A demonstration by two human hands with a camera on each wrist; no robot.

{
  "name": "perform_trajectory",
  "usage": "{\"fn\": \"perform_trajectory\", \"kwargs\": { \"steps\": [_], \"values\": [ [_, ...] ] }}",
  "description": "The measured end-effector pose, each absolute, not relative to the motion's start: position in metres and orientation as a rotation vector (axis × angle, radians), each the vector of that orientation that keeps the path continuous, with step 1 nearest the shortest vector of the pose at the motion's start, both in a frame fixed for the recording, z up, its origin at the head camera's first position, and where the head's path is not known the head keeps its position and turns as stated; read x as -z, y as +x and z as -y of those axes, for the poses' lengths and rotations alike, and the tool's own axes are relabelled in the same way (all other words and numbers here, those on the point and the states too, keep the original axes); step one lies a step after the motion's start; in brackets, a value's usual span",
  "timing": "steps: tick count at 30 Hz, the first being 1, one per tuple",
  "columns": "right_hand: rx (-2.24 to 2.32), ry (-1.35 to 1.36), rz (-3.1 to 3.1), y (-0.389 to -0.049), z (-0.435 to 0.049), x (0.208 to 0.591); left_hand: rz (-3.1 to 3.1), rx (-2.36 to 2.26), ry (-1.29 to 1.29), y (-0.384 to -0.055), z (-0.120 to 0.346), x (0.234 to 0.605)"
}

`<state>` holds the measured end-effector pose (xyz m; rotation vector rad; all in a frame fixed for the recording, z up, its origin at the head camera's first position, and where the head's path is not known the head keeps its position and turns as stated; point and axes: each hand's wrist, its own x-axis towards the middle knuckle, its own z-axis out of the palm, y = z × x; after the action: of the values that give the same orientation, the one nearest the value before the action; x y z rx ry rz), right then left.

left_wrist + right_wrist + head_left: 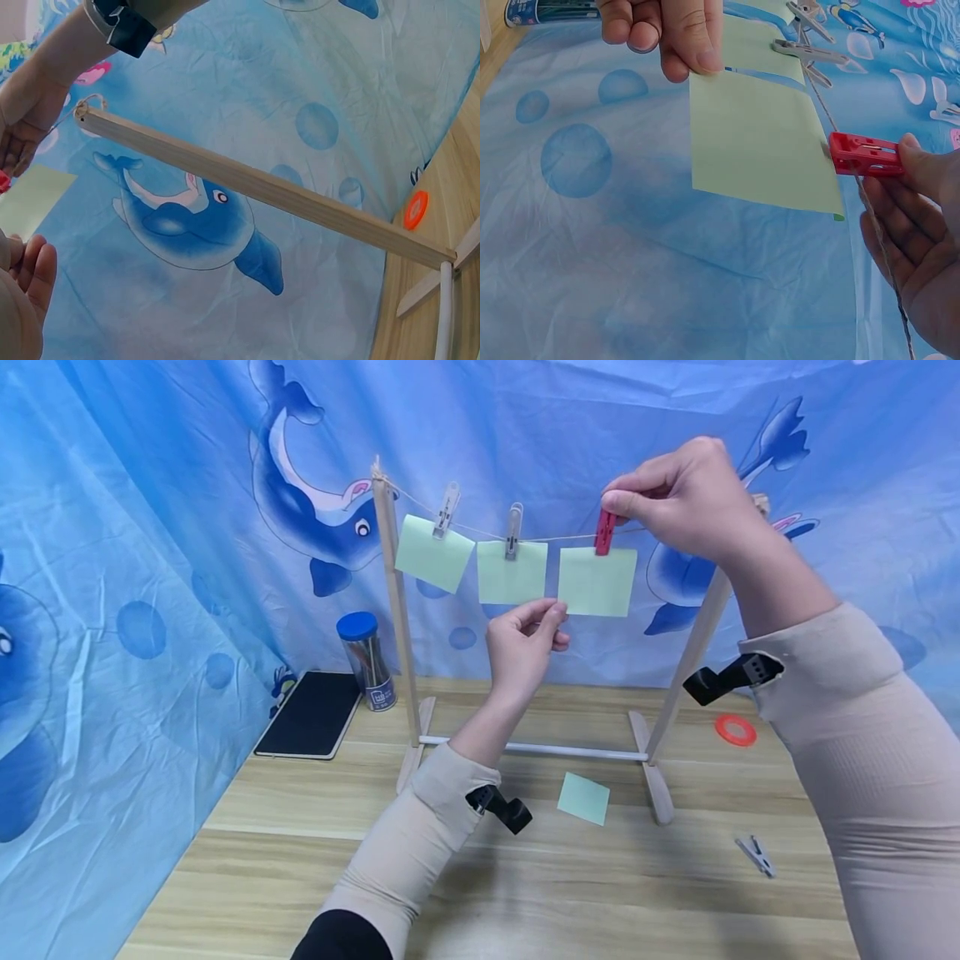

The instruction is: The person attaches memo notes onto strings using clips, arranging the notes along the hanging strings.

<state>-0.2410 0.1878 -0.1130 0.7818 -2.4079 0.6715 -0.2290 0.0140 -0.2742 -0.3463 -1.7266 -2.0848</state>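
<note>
A green paper note (597, 585) hangs at the right of a string (881, 244), with a red clothespin (855, 154) at its top edge. My right hand (678, 497) pinches the upper end of that clothespin between thumb and fingers. Below, my left hand (522, 639) pinches the note's lower left corner, as the right wrist view also shows. Two more green notes, a middle one (512, 578) and a tilted left one (433, 558), hang beside it from grey clothespins, the middle clothespin (513, 531) and the left clothespin (446, 510).
The string spans a wooden frame with a left post (397, 627) and a white crossbar (540, 750). On the table lie a loose green note (583, 798), a grey clothespin (755, 856), an orange ring (735, 730) and a black notebook (311, 714). A blue-lidded jar (367, 660) stands behind.
</note>
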Motion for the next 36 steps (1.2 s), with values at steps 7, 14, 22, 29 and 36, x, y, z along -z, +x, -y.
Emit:
{"fn": "perform_trajectory", "kwargs": {
  "steps": [7,14,22,29,36],
  "values": [
    [-0.65,0.786,2.455,-0.241,-0.188,0.111,1.716,2.078,-0.347,-0.227,-0.014,0.273],
    [-0.62,0.774,2.524,-0.241,-0.186,0.111,1.713,2.065,-0.348,-0.226,-0.014,0.272],
    [-0.6,0.806,2.564,-0.24,-0.187,0.111,1.699,2.054,-0.344,-0.227,-0.017,0.273],
    [-0.574,0.857,2.572,-0.24,-0.187,0.112,1.704,2.084,-0.36,-0.228,-0.017,0.278],
    [-0.582,0.873,2.564,-0.24,-0.185,0.116,1.761,2.065,-0.353,-0.225,-0.008,0.293]
  ]
}}
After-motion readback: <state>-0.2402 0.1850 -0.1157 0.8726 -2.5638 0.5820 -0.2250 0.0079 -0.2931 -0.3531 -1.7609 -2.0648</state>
